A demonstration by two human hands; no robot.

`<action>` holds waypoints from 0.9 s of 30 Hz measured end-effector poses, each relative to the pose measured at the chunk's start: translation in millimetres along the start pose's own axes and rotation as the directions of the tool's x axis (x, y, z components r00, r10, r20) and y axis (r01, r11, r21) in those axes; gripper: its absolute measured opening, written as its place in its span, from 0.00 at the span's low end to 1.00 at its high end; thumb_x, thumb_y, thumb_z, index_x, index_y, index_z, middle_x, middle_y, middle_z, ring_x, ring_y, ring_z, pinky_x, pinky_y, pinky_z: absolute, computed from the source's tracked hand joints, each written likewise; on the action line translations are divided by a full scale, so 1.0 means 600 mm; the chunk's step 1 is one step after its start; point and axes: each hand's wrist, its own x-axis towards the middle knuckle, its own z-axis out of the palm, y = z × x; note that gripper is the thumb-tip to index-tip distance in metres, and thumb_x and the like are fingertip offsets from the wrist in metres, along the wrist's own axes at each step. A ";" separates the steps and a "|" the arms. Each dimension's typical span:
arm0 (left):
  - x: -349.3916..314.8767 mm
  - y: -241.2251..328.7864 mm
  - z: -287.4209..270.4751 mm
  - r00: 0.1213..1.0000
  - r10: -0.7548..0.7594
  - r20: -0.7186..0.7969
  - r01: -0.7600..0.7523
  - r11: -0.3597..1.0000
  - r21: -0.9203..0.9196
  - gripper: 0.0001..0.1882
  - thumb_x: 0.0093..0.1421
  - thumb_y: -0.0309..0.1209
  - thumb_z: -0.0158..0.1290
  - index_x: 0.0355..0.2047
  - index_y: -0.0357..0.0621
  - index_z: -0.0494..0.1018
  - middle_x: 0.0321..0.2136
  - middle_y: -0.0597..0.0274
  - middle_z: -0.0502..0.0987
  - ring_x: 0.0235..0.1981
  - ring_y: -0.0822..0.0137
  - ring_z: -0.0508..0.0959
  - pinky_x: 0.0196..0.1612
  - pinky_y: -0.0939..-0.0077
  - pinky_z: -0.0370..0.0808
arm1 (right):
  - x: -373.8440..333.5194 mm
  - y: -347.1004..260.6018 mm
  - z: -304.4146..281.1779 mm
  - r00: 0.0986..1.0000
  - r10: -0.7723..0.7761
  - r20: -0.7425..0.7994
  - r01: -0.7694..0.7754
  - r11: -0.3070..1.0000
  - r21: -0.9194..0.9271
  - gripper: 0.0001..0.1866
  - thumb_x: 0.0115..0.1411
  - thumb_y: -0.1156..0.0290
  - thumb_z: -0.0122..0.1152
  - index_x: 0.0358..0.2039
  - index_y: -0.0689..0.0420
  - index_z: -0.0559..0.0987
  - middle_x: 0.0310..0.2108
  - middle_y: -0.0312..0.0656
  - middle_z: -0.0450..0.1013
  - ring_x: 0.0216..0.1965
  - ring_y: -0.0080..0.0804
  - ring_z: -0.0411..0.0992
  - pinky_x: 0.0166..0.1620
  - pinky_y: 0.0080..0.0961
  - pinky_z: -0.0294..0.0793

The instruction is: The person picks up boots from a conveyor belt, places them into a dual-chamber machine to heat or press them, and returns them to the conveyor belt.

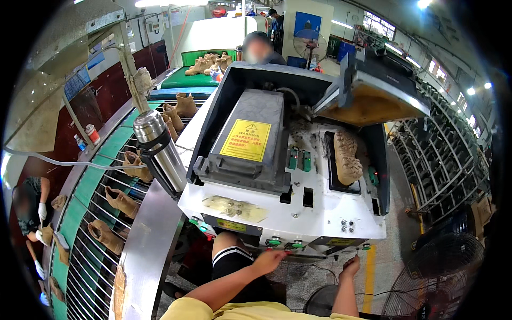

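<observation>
A white and grey press machine [248, 200] stands before me. My left hand [269, 262] is at its front panel, fingers curled together with the tips against a red control [287, 253] beneath green buttons [274, 241]. My right hand [350, 267] is closed below the panel's right end, near another green button [366, 247]; what its fingers touch is hidden. On the machine's right pad [340, 185] lies a tan shoe sole [347, 158] under a raised lid [376, 101]. The left station's grey cover [248, 109], bearing a yellow warning label, is down.
To the left, a roller conveyor [88, 266] carries several tan boots [121, 201]. A steel thermos [158, 152] stands beside the machine. Racks [432, 149] and a floor fan [445, 261] are at right. Another person [258, 48] is behind the machine; a gloved worker [32, 208] is far left.
</observation>
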 end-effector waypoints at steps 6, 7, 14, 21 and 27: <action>-0.174 -0.138 -0.189 0.720 -0.327 -0.612 0.335 0.936 -0.106 0.08 0.57 0.28 0.51 0.31 0.39 0.78 0.27 0.51 0.79 0.30 0.61 0.80 0.36 0.69 0.76 | -0.133 0.209 0.076 0.902 -0.203 0.382 0.387 0.772 -0.505 0.11 0.55 0.66 0.61 0.23 0.58 0.71 0.17 0.32 0.63 0.20 0.23 0.61 0.26 0.27 0.63; -0.209 -0.160 -0.229 0.636 -0.195 -0.747 0.286 0.958 -0.007 0.07 0.57 0.27 0.51 0.29 0.38 0.78 0.27 0.52 0.79 0.29 0.62 0.80 0.35 0.70 0.75 | -0.175 0.231 0.096 0.851 -0.102 0.515 0.425 0.710 -0.562 0.10 0.56 0.69 0.63 0.26 0.60 0.72 0.19 0.33 0.66 0.22 0.23 0.63 0.28 0.28 0.64; -0.476 -0.213 -0.425 0.031 -0.084 -0.996 0.732 0.681 -0.035 0.13 0.57 0.35 0.47 0.24 0.38 0.75 0.20 0.47 0.75 0.22 0.48 0.74 0.28 0.57 0.69 | -0.420 0.132 0.331 0.094 -0.219 0.971 0.821 0.569 0.050 0.13 0.49 0.71 0.63 0.15 0.58 0.69 0.13 0.43 0.64 0.14 0.39 0.63 0.20 0.29 0.62; -0.637 -0.256 -0.411 -0.043 -0.167 -0.985 0.849 0.513 -0.124 0.13 0.54 0.36 0.47 0.21 0.39 0.73 0.21 0.48 0.75 0.25 0.47 0.75 0.29 0.57 0.70 | -0.478 0.067 0.522 -0.010 -0.479 0.878 0.876 0.420 0.239 0.06 0.46 0.77 0.63 0.24 0.58 0.74 0.18 0.40 0.68 0.19 0.36 0.69 0.24 0.28 0.68; -0.613 -0.243 -0.413 -0.075 -0.175 -0.982 0.882 0.448 -0.147 0.14 0.53 0.38 0.48 0.19 0.40 0.72 0.19 0.49 0.74 0.23 0.47 0.74 0.29 0.57 0.70 | -0.418 -0.011 0.783 0.238 -0.546 0.803 0.971 0.109 -0.213 0.42 0.45 0.57 0.69 0.58 0.57 0.61 0.51 0.58 0.64 0.49 0.55 0.66 0.50 0.43 0.68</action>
